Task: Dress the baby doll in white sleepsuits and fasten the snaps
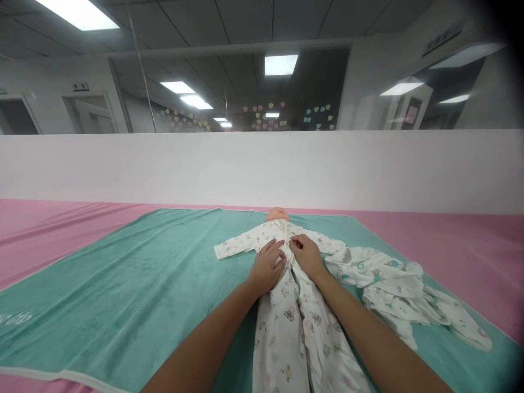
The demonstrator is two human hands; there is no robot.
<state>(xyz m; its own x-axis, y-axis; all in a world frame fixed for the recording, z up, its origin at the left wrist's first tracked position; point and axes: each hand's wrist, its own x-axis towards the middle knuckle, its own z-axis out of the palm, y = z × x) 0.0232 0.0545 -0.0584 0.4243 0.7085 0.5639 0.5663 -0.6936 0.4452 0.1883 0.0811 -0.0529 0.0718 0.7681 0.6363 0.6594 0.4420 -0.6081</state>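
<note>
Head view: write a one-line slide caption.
Left hand and right hand at the front of a floral onesie on a baby doll, lying on a teal blanket beside a white garment.

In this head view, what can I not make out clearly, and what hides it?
Head view:
- Front fastening of the white patterned sleepsuit on the pink doll: hidden by left hand and right hand.
- Sleepsuit's feet: cut off by the bottom edge.
- White lettering on the teal fleece blanket: blurred, too small to read.
</note>
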